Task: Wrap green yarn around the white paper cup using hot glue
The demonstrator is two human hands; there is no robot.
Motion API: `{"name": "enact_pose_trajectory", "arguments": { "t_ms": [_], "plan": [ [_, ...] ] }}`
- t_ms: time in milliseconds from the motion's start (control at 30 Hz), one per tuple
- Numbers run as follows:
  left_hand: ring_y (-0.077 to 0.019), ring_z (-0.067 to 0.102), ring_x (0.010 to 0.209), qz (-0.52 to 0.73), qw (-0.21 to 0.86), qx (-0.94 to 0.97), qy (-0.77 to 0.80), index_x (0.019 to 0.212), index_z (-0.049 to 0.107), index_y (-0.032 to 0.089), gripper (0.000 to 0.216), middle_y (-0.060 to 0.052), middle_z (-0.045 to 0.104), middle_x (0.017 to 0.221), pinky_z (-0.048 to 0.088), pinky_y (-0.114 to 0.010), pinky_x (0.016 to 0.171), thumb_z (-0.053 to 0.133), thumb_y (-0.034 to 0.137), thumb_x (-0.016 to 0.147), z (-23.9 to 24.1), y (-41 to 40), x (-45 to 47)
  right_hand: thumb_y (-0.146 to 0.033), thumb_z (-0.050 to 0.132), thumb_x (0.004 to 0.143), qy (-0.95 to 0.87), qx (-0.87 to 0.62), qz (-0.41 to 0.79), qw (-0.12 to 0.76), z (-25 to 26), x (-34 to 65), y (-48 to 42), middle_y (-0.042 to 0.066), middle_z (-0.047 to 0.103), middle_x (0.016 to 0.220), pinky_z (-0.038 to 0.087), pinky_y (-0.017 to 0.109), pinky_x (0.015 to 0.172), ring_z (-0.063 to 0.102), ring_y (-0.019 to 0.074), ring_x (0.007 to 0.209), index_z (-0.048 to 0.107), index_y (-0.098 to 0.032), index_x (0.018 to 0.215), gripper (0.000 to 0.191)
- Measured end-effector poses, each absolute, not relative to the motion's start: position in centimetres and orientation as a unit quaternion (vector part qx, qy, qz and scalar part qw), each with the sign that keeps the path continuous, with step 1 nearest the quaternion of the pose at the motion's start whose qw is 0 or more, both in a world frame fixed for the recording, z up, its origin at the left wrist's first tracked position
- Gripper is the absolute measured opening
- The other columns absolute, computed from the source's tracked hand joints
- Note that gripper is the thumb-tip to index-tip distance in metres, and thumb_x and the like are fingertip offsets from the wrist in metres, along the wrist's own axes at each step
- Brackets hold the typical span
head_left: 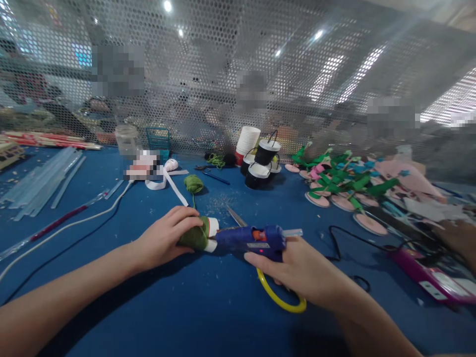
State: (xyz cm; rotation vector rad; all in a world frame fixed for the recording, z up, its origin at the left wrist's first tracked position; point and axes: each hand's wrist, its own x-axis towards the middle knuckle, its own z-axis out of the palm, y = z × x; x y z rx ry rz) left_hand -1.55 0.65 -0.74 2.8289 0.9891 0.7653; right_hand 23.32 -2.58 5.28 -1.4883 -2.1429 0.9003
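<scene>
My left hand [165, 238] is wrapped round a small white cup covered in green yarn [197, 234], lying on its side on the blue table [193, 312]. My right hand [297, 270] grips a blue hot glue gun [253, 239], whose nozzle points left and touches the cup's white rim. A clear glue stick juts from the gun's back end. Scissors with a yellow handle [278, 297] lie under my right hand, their blades showing behind the gun.
A green yarn ball [193, 183] lies beyond the cup. Black-and-white cups [262, 161] and a stack of white cups stand at the back. Green-and-pink craft pieces [342, 186] cover the right. Glue sticks [40, 181] lie left. Another person's hand [459, 238] is far right.
</scene>
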Motion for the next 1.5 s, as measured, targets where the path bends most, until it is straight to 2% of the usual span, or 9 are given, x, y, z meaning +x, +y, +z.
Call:
{"name": "enact_pose_trajectory", "arguments": {
  "t_ms": [400,600,733,833,967,1100,1167,1333,1500],
  "plan": [
    [-0.0266,0.047,0.103,0.224,-0.007,0.929,0.295,0.111,0.039,0.019,0.044,-0.012,0.048,0.113,0.048,-0.043,0.085,0.062,0.014,0.074,-0.6,0.6,-1.6,-0.033,0.053,0.077,-0.758,-0.518,0.325,0.228,4.9,23.1,-1.5,-0.007,0.037,0.033,0.036,0.025,0.044,0.038,0.011,0.035,0.045,-0.023,0.052,0.028],
    [-0.0268,0.047,0.103,0.224,-0.019,0.929,0.294,0.11,0.04,0.017,0.044,-0.013,0.049,0.112,0.048,-0.042,0.084,0.063,0.011,0.073,-0.5,0.4,-1.7,-0.038,0.054,0.075,-0.703,-0.56,0.379,0.221,4.2,23.0,-0.3,-0.006,0.044,0.037,0.035,0.024,0.039,0.04,0.009,0.032,0.042,-0.021,0.056,0.028],
    [-0.0271,0.048,0.101,0.237,-0.035,0.925,0.294,0.11,0.04,0.018,0.047,-0.013,0.049,0.112,0.049,-0.042,0.083,0.065,0.01,0.071,-0.7,0.5,-1.7,-0.031,0.061,0.07,-0.662,-0.555,0.408,0.296,4.1,23.4,1.7,-0.008,0.046,0.04,0.038,0.022,0.043,0.045,0.0093,0.038,0.048,-0.019,0.066,0.017],
    [-0.0273,0.048,0.101,0.251,-0.046,0.925,0.28,0.109,0.04,0.017,0.048,-0.013,0.049,0.112,0.049,-0.043,0.083,0.066,0.01,0.07,-0.8,0.5,-1.6,-0.024,0.061,0.07,-0.601,-0.622,0.358,0.352,3.7,23.9,3.8,-0.003,0.057,0.054,0.042,0.022,0.05,0.054,0.0107,0.05,0.053,-0.017,0.069,0.011],
    [-0.0273,0.049,0.101,0.262,-0.058,0.925,0.267,0.108,0.04,0.017,0.049,-0.013,0.049,0.111,0.049,-0.044,0.084,0.067,0.009,0.068,-1.0,0.3,-1.3,-0.026,0.052,0.081,-0.583,-0.677,0.324,0.311,2.3,24.7,6.6,0.004,0.061,0.063,0.045,0.024,0.056,0.057,0.0122,0.058,0.055,-0.012,0.066,0.021],
    [-0.0278,0.05,0.103,0.267,-0.071,0.923,0.267,0.107,0.04,0.019,0.049,-0.013,0.047,0.114,0.05,-0.044,0.083,0.067,0.009,0.067,-1.1,0.0,-1.1,-0.031,0.048,0.087,-0.587,-0.707,0.302,0.253,0.3,25.0,8.3,0.006,0.061,0.094,0.05,0.032,0.068,0.06,0.0148,0.077,0.057,-0.012,0.099,0.024],
    [-0.0287,0.05,0.105,0.266,-0.076,0.922,0.272,0.106,0.04,0.02,0.049,-0.014,0.045,0.117,0.05,-0.044,0.083,0.067,0.009,0.067,-1.1,-0.3,-1.0,-0.03,0.052,0.085,-0.6,-0.712,0.274,0.242,0.0,24.9,8.6,0.008,0.058,0.105,0.049,0.038,0.075,0.058,0.0179,0.088,0.055,-0.014,0.106,0.026],
    [-0.0295,0.052,0.104,0.249,-0.068,0.923,0.284,0.107,0.041,0.02,0.048,-0.015,0.044,0.117,0.051,-0.044,0.079,0.066,0.009,0.068,-0.9,-0.7,-0.9,-0.028,0.054,0.082,-0.686,-0.643,0.225,0.256,2.0,22.4,6.5,0.019,0.061,0.098,0.037,0.041,0.085,0.05,0.0306,0.105,0.066,-0.012,0.079,0.02],
    [-0.0299,0.053,0.101,0.242,-0.063,0.922,0.295,0.109,0.042,0.019,0.05,-0.015,0.042,0.113,0.053,-0.042,0.075,0.066,0.008,0.067,-0.7,-0.8,-1.0,-0.046,0.04,0.086,-0.784,-0.476,0.338,0.211,3.7,18.0,3.3,0.004,0.068,0.084,0.043,0.028,0.075,0.061,0.0183,0.083,0.068,-0.018,0.074,0.041]
  ]
}}
